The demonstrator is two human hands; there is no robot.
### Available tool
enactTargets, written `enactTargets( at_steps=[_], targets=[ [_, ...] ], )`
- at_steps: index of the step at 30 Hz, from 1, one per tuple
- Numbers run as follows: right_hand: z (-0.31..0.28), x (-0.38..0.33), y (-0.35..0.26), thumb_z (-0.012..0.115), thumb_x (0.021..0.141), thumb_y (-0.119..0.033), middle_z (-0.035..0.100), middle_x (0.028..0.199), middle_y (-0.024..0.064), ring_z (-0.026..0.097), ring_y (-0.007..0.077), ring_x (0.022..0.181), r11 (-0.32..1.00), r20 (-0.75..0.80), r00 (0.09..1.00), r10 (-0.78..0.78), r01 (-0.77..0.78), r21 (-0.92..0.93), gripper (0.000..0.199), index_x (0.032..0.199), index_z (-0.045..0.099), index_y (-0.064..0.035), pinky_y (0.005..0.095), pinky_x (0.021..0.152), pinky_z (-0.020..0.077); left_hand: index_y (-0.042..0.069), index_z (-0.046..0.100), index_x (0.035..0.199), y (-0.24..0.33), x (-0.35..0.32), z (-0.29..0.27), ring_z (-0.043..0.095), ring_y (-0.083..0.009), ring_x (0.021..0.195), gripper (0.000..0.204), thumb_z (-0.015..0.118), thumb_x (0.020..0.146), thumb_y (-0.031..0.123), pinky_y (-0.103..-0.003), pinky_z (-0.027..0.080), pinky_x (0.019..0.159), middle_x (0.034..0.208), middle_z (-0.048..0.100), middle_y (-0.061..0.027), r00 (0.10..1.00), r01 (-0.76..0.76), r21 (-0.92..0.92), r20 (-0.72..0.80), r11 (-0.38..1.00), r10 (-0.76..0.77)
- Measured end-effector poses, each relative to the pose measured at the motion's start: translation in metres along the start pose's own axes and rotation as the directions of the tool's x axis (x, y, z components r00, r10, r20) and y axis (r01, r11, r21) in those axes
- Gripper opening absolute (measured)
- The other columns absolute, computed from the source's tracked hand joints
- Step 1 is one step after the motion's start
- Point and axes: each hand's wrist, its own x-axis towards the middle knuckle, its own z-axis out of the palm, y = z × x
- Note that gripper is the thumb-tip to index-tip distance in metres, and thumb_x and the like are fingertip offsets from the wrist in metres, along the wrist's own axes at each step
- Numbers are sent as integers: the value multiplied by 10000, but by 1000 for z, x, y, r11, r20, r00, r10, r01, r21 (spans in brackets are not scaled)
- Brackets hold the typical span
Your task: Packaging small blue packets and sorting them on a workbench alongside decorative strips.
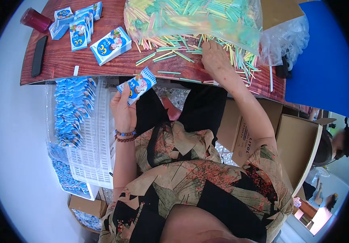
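Note:
My left hand (124,106) grips a small blue-and-white sealed packet (138,86) by its lower end, just off the table's near edge. My right hand (217,60) rests on the table among short, thin straw-like sticks (174,53) in yellow, green and pink. Its fingers are curled down into them, and whatever they pinch is hidden. Behind that hand lies a large clear plastic bag (194,24) full of the same sticks, many of them spilled from its near edge. A larger blue-and-white packet (111,45) lies left of the spill.
More packets (78,32) lie at the table's far left, near a dark red jar (35,20) and a black flat object (39,56). Below left, a white basket (91,156) stands beside clear trays of packets (73,109). Cardboard boxes (293,148) stand at my right.

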Motion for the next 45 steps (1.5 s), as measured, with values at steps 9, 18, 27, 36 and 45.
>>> enactTargets(
  at_steps=[9,18,27,36,45],
  targets=[
    [5,-6,17,468,893,-19,567,993,229,561,359,961,913,43,980,196,-198,356,229,1119,467,24,445,822,442,15,633,1052,2,-2,5,667,-141,858,197,587,935,168,-270,549,682,992,683,-65,1000,15,-4,13,1000,-15],
    [-8,-1,13,535,952,-144,587,993,41,541,140,931,139,81,937,341,-135,981,187,1101,528,-31,298,828,431,20,642,983,2,-6,9,658,-138,878,135,611,918,135,-274,536,743,980,678,-70,999,41,-25,-6,999,-41],
    [13,-2,-9,510,953,-45,580,943,29,538,103,882,28,99,910,402,-121,992,136,1088,522,-54,253,799,430,11,634,1009,2,-6,10,659,-142,894,153,604,922,134,-280,538,753,997,677,-77,999,36,-48,-8,998,-37],
    [12,2,-3,517,958,-81,590,937,46,559,127,945,133,-87,928,363,41,990,107,1059,530,-51,280,846,434,1,635,1017,2,-6,11,662,-146,889,167,603,923,136,-279,542,758,1001,677,-82,998,54,-44,27,998,-53],
    [12,-4,-4,522,948,-71,574,1053,84,553,164,1013,172,5,941,339,-67,983,116,1058,521,-32,302,902,417,-1,632,1020,1,-5,11,661,-145,890,164,601,923,128,-278,538,740,1007,673,-82,998,64,-33,14,997,-63]
  ],
)
